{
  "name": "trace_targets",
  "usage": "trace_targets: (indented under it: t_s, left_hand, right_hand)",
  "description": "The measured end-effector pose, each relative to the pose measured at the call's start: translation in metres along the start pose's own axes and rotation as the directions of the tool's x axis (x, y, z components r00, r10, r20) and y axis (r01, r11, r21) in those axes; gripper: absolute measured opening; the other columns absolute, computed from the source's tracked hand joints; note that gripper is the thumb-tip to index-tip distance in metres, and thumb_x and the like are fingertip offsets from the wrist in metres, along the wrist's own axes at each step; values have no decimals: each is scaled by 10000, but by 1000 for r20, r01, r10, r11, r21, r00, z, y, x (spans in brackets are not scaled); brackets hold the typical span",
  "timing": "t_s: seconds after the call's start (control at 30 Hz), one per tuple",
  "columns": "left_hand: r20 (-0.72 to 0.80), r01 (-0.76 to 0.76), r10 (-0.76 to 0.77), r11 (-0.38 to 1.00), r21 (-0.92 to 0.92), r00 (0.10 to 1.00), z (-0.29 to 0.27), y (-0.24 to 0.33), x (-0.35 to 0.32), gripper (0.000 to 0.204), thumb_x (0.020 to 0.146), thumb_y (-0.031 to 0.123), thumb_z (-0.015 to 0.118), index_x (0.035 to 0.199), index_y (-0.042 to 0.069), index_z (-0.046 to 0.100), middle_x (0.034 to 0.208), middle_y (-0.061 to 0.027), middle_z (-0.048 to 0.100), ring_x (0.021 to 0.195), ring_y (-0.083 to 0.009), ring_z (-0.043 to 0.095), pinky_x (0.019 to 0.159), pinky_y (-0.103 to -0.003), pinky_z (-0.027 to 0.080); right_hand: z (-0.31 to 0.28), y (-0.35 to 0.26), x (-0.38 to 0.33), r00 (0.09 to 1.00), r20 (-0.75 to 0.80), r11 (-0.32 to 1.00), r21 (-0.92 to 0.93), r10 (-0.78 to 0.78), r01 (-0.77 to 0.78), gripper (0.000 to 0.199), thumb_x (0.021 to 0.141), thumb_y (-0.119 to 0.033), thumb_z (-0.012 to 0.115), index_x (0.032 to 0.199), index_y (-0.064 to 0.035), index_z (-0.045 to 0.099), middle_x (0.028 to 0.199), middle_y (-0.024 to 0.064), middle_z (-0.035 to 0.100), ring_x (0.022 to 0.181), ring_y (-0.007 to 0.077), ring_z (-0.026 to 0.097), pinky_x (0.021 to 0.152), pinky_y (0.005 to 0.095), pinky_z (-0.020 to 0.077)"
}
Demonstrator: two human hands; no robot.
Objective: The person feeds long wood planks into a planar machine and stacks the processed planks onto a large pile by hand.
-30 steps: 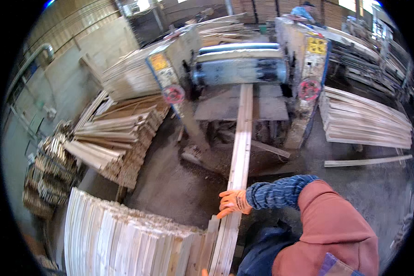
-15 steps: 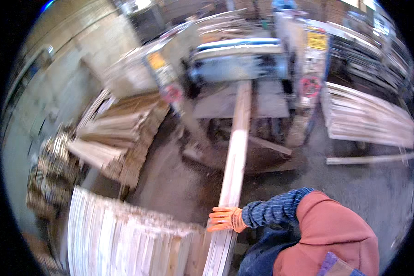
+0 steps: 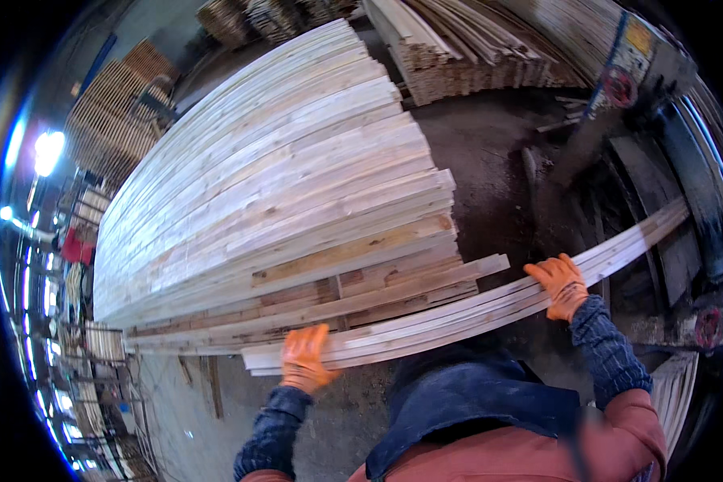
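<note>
Long, thin pale wooden boards (image 3: 442, 323), several lying side by side, run from in front of me up to the machine on the right. My left hand (image 3: 307, 361), in an orange glove, is wrapped over them close to their left end. Farther along, my right hand (image 3: 559, 287), gloved the same, grips their upper edge with its fingers across the wood. Beneath the palms the undersides of both hands are hidden. Just beyond the held boards lies a big stack of boards (image 3: 273, 193), a few of its front ones sticking out unevenly.
At the right stands a machine with a metal roller (image 3: 703, 189) and a post bearing a red round part (image 3: 619, 87). Another lumber pile (image 3: 466, 68) sits at the back. Slatted wood stacks (image 3: 124, 108) rise at far left. More boards (image 3: 673, 394) lie at lower right.
My view has swung left, bringing the big stack to the middle and the machine to the right edge. My left hand, out of view before, now shows on the boards' end.
</note>
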State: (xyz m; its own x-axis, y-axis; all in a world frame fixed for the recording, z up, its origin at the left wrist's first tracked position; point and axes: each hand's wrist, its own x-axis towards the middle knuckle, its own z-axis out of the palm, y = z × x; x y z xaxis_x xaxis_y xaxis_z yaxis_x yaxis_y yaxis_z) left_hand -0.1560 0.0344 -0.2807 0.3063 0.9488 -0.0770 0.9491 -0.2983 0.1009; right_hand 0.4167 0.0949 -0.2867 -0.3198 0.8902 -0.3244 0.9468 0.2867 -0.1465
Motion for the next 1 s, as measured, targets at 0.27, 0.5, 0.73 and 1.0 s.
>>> trace_targets:
  t_s: [0.27, 0.5, 0.73, 1.0]
  left_hand:
    - [43, 109, -111, 993, 36, 993, 2, -31, 7, 909, 590, 399, 921, 1379, 113, 573, 1293, -158, 642, 1266, -343, 581, 1202, -517, 341]
    - [82, -50, 66, 981, -186, 994, 5, 32, 40, 886, 668, 437, 905, 1416, 92, 579, 1293, -170, 669, 1271, -340, 595, 1174, -512, 372]
    - [-198, -15, -292, 526, -850, 936, 10, -54, 53, 706, 843, 270, 836, 1453, 84, 532, 1058, -98, 751, 983, -287, 728, 920, -414, 580]
    - [443, -251, -728, -628, -736, 524, -32, -268, 82, 762, 867, 486, 844, 1382, 78, 457, 1185, -124, 571, 1167, -285, 545, 1155, -499, 407]
  right_hand:
    - [-23, -24, 56, 990, -128, 708, 704, 51, 55, 758, 898, -238, 759, 1556, -43, 437, 1560, 199, 509, 1407, 377, 531, 1169, 504, 424]
    - [-47, -80, 194, 865, -411, 402, 872, 288, 281, 757, 946, -304, 765, 1572, -40, 430, 1597, 169, 474, 1483, 323, 432, 1201, 413, 369]
    - [-75, -123, 254, 862, -219, 275, 957, 458, 96, 796, 916, -399, 812, 1516, 14, 492, 1473, 156, 574, 1338, 225, 534, 1140, 347, 412]
    - [-75, -112, 238, 844, -92, 230, 972, 528, -38, 743, 948, -426, 746, 1552, -79, 489, 1448, 120, 583, 1319, 215, 549, 1124, 358, 416]
